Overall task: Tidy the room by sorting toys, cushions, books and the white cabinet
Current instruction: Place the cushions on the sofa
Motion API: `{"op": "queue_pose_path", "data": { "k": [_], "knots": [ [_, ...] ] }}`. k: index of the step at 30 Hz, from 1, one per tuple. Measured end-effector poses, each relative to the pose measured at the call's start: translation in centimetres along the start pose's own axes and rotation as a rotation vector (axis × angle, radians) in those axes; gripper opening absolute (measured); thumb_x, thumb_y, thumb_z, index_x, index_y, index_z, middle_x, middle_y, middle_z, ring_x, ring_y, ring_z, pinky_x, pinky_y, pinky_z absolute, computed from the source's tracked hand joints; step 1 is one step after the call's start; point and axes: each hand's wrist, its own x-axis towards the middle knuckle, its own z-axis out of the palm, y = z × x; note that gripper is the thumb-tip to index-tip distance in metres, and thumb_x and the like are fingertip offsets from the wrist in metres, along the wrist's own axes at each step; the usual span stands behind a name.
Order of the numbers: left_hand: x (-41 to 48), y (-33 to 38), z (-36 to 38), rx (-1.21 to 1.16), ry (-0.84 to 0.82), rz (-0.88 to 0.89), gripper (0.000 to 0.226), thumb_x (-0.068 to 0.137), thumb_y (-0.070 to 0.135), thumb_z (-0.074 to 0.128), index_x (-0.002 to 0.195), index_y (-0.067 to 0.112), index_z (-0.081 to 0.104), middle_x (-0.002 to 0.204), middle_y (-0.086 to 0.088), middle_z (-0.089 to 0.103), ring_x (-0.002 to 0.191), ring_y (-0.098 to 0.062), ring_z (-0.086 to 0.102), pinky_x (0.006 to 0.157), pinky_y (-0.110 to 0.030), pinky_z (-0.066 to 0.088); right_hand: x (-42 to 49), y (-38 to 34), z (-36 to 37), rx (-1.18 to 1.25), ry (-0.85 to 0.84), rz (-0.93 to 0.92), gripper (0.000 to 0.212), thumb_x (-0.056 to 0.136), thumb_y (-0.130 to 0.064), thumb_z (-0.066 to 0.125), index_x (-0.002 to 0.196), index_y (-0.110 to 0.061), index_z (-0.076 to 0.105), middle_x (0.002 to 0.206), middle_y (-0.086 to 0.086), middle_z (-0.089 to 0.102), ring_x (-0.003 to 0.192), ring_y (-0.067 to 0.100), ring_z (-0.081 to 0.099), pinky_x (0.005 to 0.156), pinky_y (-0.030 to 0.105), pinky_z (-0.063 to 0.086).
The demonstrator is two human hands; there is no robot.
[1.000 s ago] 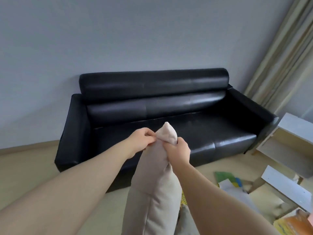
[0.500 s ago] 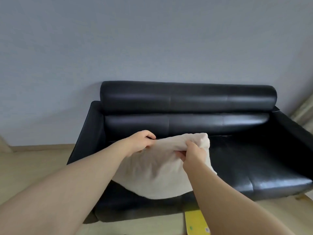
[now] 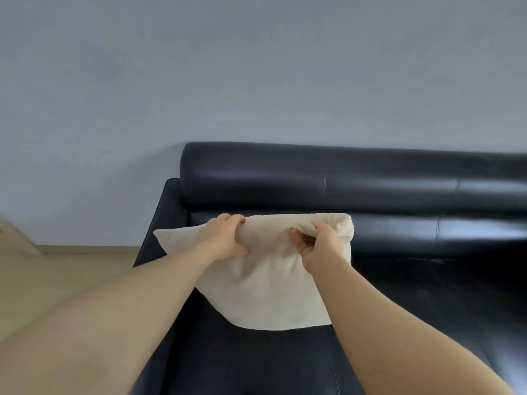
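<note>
Right, head view, the only one on hand. Your left hand (image 3: 225, 242) grips the top edge of the cream cushion (image 3: 265, 292), fingers curled over the far side, thumb pressed into the near face. Your right hand (image 3: 319, 246) pinches a fold of the same top edge, closer to the cushion's right corner, fingers tucked under the bunched fabric. Both forearms reach in from the lower corners of the view.

Cushion sits at the left end of the black leather sofa (image 3: 413, 295), broad face toward you, top edge level with the lower back pad. Its left corner juts out over the sofa's left armrest (image 3: 159, 220). Lower edge curves down in front of the seat; cannot tell whether it rests on the seat or hangs just above it.

Rolled headrest (image 3: 342, 178) runs along the top of the sofa behind the cushion. Pale grey wall (image 3: 256, 67) fills the upper half. Strip of light wood floor (image 3: 57, 277) shows left of the armrest.
</note>
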Motion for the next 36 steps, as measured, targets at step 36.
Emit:
{"op": "queue_pose_path", "data": {
  "k": [36],
  "knots": [
    [20.9,-2.9,0.2,0.262,-0.035,-0.184,0.018,0.092,0.007,0.042,0.105,0.011,0.054,0.114,-0.011,0.054,0.1,-0.026,0.053,0.086,-0.032,0.041,21.5,-2.9,7.1,-0.476,0.078,0.349,0.027,0.092,-0.033,0.054,0.081,-0.008,0.055,0.074,0.004,0.059,0.067,0.018,0.059,0.081,0.036,0.048]
  ]
}}
